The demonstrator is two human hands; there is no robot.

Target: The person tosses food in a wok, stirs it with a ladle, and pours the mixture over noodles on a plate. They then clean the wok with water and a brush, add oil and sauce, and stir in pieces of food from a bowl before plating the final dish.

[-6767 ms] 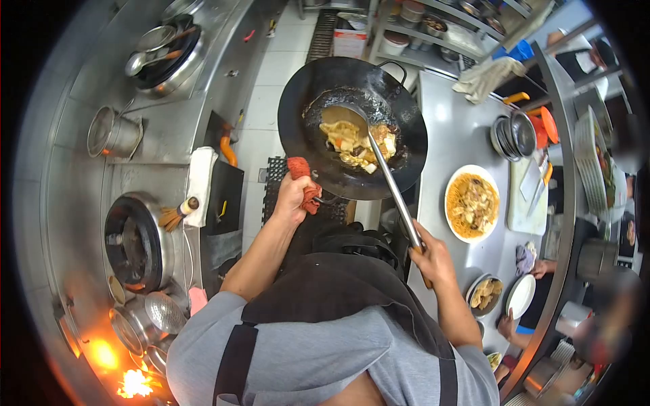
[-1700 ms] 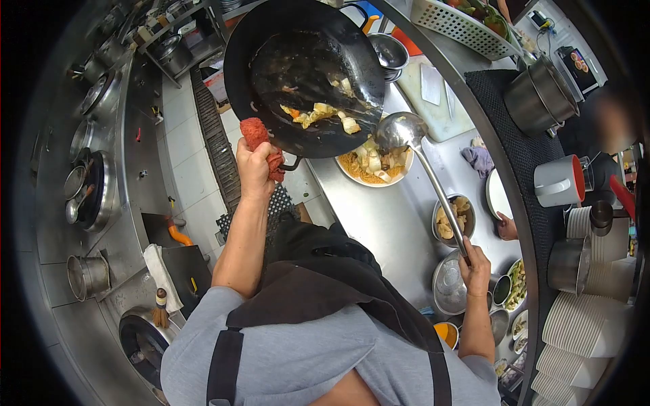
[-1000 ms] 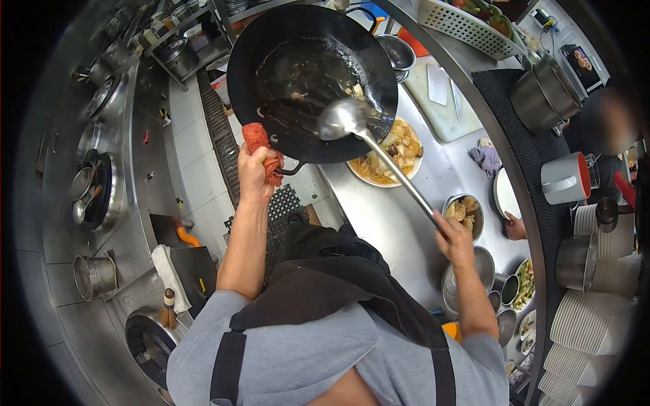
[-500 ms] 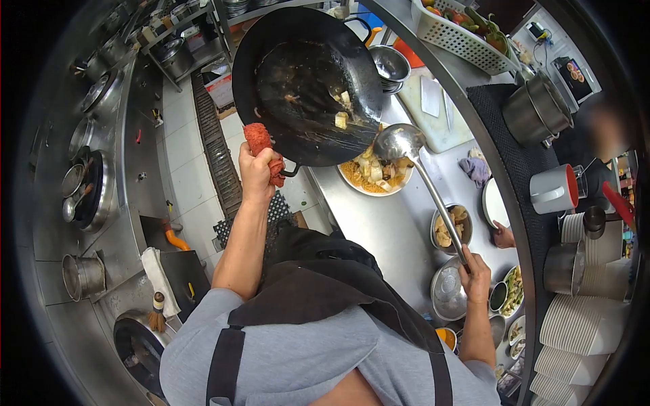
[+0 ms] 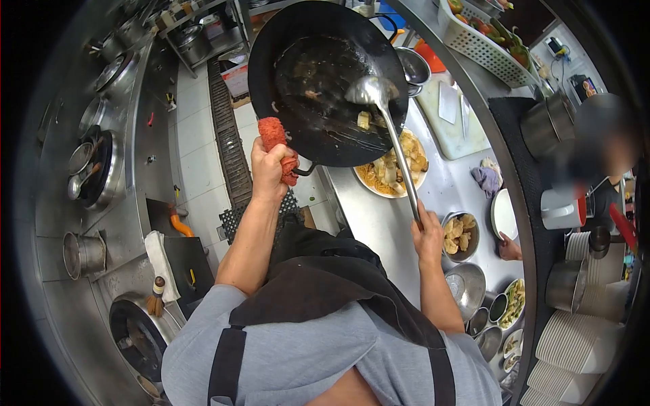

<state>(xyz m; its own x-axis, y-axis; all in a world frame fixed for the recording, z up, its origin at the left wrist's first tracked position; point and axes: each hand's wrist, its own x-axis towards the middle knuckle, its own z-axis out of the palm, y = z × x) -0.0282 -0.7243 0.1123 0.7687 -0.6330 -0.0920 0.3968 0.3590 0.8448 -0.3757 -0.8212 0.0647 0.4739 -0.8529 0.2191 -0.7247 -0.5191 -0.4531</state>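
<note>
My left hand is closed around a red cloth at the handle of a large black wok. The wok hangs tilted over the counter's edge, with a few pale food pieces and dark sauce inside. In my right hand is the long handle of a steel ladle, its bowl inside the wok above those pieces. Below the wok's lower right rim sits a white plate of noodles topped with chunky food, partly hidden by the wok and ladle handle.
A metal bowl of fried pieces stands on the steel counter. Beyond are a cutting board with a cleaver, a crumpled cloth and a white plate near another person's hand. Stacked plates line the right shelf.
The ladle has moved from over the noodle plate up into the wok, my right hand shifting left and forward with it. The view has shifted slightly; my left hand still grips the wok.
</note>
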